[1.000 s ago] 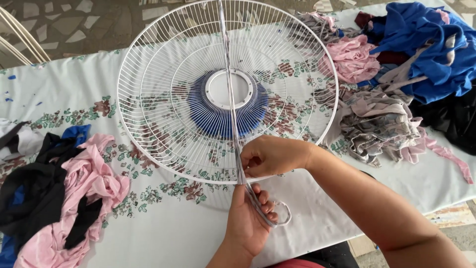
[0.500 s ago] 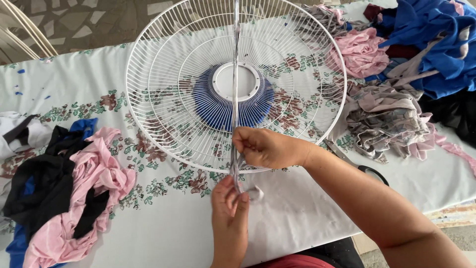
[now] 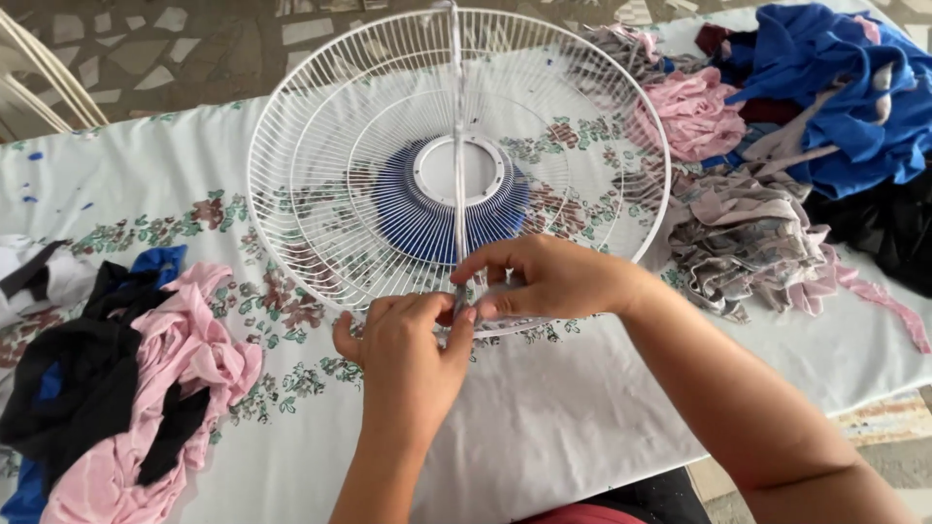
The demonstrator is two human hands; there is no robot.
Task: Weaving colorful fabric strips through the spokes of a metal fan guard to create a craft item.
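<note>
A round white wire fan guard (image 3: 320,126) with a blue ribbed centre (image 3: 403,218) lies on a table covered by a white flowered cloth (image 3: 573,417). A thin pale fabric strip (image 3: 456,126) runs taut across the guard from its far rim to its near rim. My right hand (image 3: 549,281) pinches the strip at the near rim. My left hand (image 3: 408,359) meets it from below, its fingertips closed on the same strip end. The knot or end itself is hidden between my fingers.
A heap of pink, black and blue fabric scraps (image 3: 146,388) lies at the left. Blue, pink and grey striped scraps (image 3: 767,165) are piled at the right. White chair bars (image 3: 39,87) and a tiled floor (image 3: 194,49) lie beyond the table.
My left hand rose from below the guard's rim to join my right hand at the strip. A looped object seen beside the left hand a second ago is out of sight.
</note>
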